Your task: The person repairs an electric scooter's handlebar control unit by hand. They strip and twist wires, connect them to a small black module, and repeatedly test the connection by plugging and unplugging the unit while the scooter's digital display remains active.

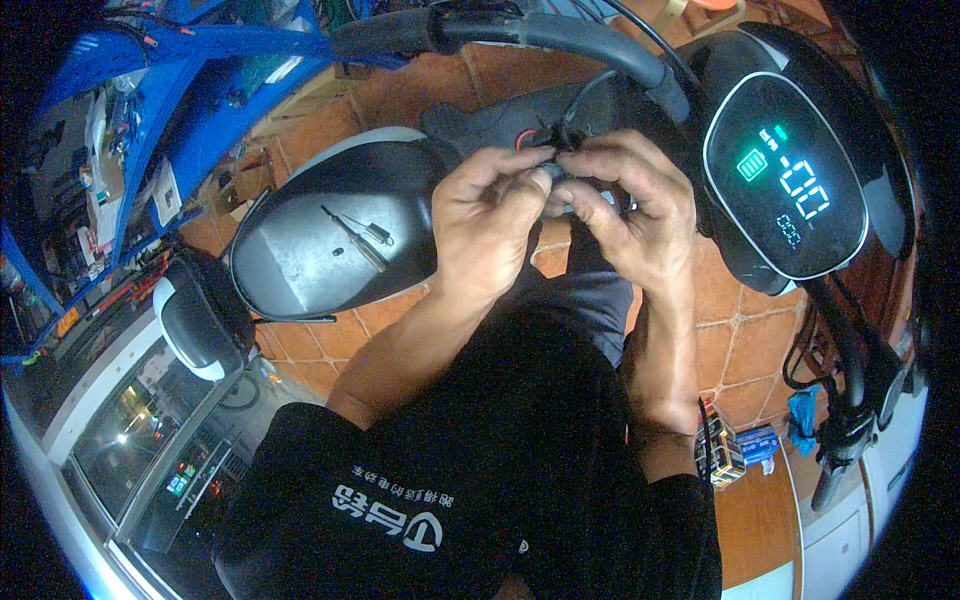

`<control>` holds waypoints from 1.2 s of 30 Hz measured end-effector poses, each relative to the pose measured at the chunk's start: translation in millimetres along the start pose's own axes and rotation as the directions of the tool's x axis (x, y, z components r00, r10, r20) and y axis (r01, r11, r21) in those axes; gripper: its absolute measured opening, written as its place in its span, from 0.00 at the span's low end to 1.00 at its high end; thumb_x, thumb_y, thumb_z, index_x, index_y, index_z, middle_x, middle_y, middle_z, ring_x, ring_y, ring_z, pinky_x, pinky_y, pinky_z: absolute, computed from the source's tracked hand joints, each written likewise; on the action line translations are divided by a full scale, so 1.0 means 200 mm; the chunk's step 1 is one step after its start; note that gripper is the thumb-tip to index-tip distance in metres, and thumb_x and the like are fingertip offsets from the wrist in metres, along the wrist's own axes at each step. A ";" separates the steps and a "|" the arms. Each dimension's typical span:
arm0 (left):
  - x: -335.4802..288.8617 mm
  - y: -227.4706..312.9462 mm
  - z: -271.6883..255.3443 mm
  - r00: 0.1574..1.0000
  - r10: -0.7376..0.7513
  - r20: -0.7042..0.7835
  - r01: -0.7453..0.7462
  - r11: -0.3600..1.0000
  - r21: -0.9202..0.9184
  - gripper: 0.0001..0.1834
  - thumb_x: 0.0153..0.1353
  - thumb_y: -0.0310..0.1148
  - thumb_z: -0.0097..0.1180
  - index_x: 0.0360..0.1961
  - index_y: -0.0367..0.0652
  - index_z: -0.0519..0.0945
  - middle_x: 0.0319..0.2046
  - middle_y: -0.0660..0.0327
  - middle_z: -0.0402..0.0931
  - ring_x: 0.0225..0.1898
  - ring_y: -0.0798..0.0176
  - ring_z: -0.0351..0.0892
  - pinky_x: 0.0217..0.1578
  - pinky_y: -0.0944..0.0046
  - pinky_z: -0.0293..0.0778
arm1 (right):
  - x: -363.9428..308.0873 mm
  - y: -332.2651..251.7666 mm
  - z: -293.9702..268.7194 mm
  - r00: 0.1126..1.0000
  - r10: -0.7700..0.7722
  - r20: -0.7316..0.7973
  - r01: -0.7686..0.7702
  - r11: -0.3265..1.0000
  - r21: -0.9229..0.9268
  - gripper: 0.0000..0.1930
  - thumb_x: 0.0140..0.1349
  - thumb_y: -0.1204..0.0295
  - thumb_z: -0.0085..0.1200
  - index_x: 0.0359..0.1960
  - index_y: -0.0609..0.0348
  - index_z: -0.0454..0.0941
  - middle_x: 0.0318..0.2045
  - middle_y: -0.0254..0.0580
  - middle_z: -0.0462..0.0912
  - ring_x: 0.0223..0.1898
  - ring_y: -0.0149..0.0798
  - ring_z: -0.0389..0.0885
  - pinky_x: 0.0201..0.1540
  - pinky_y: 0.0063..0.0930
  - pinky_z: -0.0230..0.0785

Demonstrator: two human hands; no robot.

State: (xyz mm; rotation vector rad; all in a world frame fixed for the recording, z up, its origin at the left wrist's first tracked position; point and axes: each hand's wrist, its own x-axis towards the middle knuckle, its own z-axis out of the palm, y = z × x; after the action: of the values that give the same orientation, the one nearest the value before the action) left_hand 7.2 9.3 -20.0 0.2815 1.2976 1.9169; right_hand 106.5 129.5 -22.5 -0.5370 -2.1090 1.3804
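My left hand [488, 215] and my right hand [640, 205] meet over the electric scooter's floor area, fingertips pinched together. Between them is a small dark part, mostly covered by the fingers, so its kind cannot be made out. Just behind the fingertips, black cables and a loop of red wire [522, 138] show. To the left is the scooter's black seat [300, 250]. A screwdriver [362, 243] lies on it, beside a small dark piece [337, 252] and another little part [379, 234]. The scooter's lit dash display [785, 175] stands right of my right hand.
A grey-black handlebar [540, 30] arcs across the far side, its other end [845, 440] at the lower right. Blue shelving [180, 130] full of parts stands at left. Small boxes [722, 445] and a blue packet [760, 442] sit at lower right, near orange floor tiles [745, 350].
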 end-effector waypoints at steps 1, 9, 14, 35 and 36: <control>0.01 0.01 0.00 1.000 -0.029 0.007 0.029 0.999 -0.019 0.08 0.62 0.18 0.52 0.42 0.29 0.78 0.36 0.53 0.80 0.34 0.65 0.82 0.37 0.68 0.81 | 0.00 -0.01 0.00 0.999 0.036 -0.014 -0.036 0.999 0.020 0.14 0.46 0.74 0.68 0.36 0.57 0.83 0.34 0.43 0.82 0.35 0.44 0.82 0.35 0.32 0.75; 0.02 -0.01 0.02 1.000 0.016 -0.023 -0.016 1.000 -0.004 0.07 0.61 0.17 0.53 0.40 0.33 0.78 0.35 0.58 0.80 0.37 0.68 0.80 0.37 0.70 0.80 | 0.00 0.00 0.00 0.998 -0.038 -0.050 0.037 0.999 -0.026 0.14 0.45 0.77 0.66 0.36 0.58 0.82 0.34 0.43 0.82 0.34 0.42 0.81 0.33 0.30 0.74; 0.01 -0.02 -0.01 0.997 0.082 0.014 -0.083 0.979 0.187 0.08 0.59 0.17 0.55 0.40 0.34 0.79 0.36 0.59 0.79 0.37 0.72 0.78 0.37 0.73 0.74 | -0.01 -0.05 0.02 0.988 0.142 -0.054 -0.139 0.988 0.061 0.14 0.45 0.77 0.65 0.37 0.58 0.82 0.31 0.42 0.80 0.31 0.39 0.79 0.29 0.28 0.73; -0.03 0.04 0.03 0.967 0.234 0.103 -0.255 0.846 0.468 0.09 0.55 0.21 0.61 0.39 0.36 0.81 0.35 0.57 0.81 0.34 0.67 0.79 0.36 0.69 0.74 | -0.01 -0.10 0.01 0.891 0.454 0.026 -0.398 0.752 0.525 0.09 0.54 0.81 0.58 0.37 0.65 0.81 0.25 0.30 0.78 0.29 0.22 0.72 0.35 0.18 0.67; -0.02 0.04 0.03 0.959 0.257 0.120 -0.282 0.828 0.485 0.09 0.55 0.21 0.60 0.39 0.36 0.81 0.34 0.57 0.80 0.34 0.67 0.79 0.36 0.68 0.73 | -0.02 -0.10 0.01 0.896 0.444 0.021 -0.388 0.759 0.523 0.09 0.53 0.81 0.58 0.37 0.65 0.81 0.25 0.30 0.78 0.29 0.22 0.72 0.35 0.18 0.66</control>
State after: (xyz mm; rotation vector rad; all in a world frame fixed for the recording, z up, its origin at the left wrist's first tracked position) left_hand 10.2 8.9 -8.4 0.8104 1.7876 1.7474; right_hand 106.9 117.8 -6.4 -0.8605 -1.4765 2.0324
